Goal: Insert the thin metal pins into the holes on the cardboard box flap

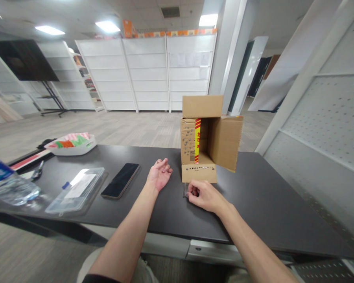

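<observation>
Work on the cardboard box (186, 135), right of the frame's centre, looks partly done, as far as can be judged. Its left front panel carries many small dark spots (nail heads or holes, too small to tell which), and the lower flap (199, 177) has a row of dark and pale dots with a few more under it. What seems left are the thin metal rods (185, 190), probably nails, lying loose and side by side on the worktop (253, 204) just below that flap, near the lower centre of the frame. How many more belong in the cardboard cannot be told from here.

The right hand (205, 194), in the lower centre, is at these rods, its thumb and fingers curled in to a narrow pinch at their right edge. Whether a rod is between the fingertips is hidden, so I cannot tell. The left hand (160, 175), near the middle of the frame and left of the box, lies palm up with fingers loosely bent and partly spread; nothing shows in it, and it is apart from the box.
</observation>
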`<action>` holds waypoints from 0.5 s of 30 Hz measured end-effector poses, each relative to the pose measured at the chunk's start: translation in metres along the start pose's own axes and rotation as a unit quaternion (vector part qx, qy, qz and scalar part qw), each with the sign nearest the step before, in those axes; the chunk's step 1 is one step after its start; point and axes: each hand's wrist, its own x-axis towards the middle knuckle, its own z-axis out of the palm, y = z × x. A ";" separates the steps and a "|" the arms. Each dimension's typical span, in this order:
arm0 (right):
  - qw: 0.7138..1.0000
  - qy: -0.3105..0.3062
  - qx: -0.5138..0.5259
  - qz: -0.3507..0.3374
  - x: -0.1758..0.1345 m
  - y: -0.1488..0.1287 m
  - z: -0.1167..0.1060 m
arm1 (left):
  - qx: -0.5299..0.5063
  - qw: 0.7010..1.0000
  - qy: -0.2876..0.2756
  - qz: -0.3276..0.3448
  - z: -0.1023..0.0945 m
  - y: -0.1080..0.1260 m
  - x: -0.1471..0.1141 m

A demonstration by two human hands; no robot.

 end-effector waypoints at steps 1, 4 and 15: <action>1.000 0.000 0.000 0.000 0.000 0.000 0.000 | 0.000 1.000 -0.001 0.000 0.000 0.000 0.000; 1.000 -0.001 0.002 -0.002 0.000 -0.001 0.000 | -0.003 1.000 -0.002 -0.002 0.000 0.000 0.000; 1.000 0.004 -0.010 -0.007 -0.001 -0.001 0.001 | -0.002 1.000 0.001 0.000 -0.001 0.000 0.001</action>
